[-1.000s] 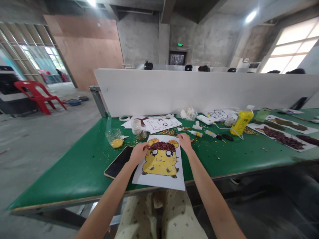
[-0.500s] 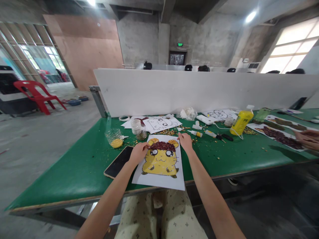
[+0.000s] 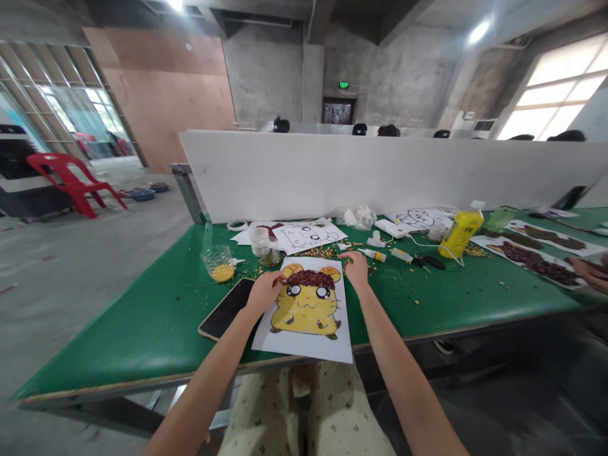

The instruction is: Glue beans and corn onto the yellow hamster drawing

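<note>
A paper sheet with a hamster picture (image 3: 306, 307) lies before me, its body covered in yellow grains and its head top in dark red beans. My left hand (image 3: 267, 290) rests at the sheet's upper left, fingertips drawn together by the ear and the red beans; anything pinched there is too small to make out. Just off the upper right corner is my right hand (image 3: 357, 270), index finger stretched out toward scattered loose grains (image 3: 323, 252). A black phone (image 3: 228, 310) lies partly under my left wrist.
A cut plastic cup of yellow grains (image 3: 222, 272), a clear jar (image 3: 270, 254), small glue bottles (image 3: 375, 254) and line drawings (image 3: 308, 235) lie behind the sheet. Further right stand a yellow bottle (image 3: 460, 233) and another person's hand (image 3: 591, 273). A white partition (image 3: 380, 177) closes the back.
My right hand has shifted slightly right, off the sheet's corner, and its index finger is straighter. My left hand and the sheet stay put. The other person's hand at right has moved back.
</note>
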Demonstrator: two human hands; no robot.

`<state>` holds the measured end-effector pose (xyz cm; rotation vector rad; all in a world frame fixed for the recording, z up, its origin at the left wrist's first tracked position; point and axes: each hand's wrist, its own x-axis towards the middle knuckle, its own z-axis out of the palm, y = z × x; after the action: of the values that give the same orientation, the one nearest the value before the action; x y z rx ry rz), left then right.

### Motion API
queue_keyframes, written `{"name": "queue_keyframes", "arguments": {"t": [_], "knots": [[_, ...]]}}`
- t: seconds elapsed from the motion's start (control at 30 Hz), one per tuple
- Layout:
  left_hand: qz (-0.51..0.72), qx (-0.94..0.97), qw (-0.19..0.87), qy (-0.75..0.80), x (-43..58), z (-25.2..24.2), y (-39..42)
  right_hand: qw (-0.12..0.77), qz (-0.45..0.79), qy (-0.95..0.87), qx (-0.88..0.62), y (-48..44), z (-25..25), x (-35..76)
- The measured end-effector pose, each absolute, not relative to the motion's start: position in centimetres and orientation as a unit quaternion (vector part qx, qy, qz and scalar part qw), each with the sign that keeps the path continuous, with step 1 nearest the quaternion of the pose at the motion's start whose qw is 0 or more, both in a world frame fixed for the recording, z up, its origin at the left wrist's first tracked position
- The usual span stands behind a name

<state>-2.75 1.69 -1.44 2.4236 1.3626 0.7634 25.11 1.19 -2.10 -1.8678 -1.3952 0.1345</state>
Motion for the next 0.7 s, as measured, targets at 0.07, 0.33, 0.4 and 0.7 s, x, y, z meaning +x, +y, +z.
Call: {"name": "queue_keyframes", "arguments": {"t": [0.07,0.33,0.4,0.7], "knots": [[0.264,0.833,0.128,0.469,-2.7,-1.4,1.7,0.382,0.057,-0.549,-0.741,1.2,-2.3,25.1],[0.264,0.832,0.133,0.469,-2.7,-1.2,1.6,0.316,0.066,-0.558,-0.764,1.5,-3.2,24.5],[0.263,0.833,0.133,0.469,-2.7,-1.2,1.6,0.308,0.060,-0.544,-0.778,1.3,-3.3,24.6],[0.262,0.834,0.136,0.467,-2.7,-1.3,1.6,0.306,0.052,-0.533,-0.787,1.4,-3.3,24.7]]}}
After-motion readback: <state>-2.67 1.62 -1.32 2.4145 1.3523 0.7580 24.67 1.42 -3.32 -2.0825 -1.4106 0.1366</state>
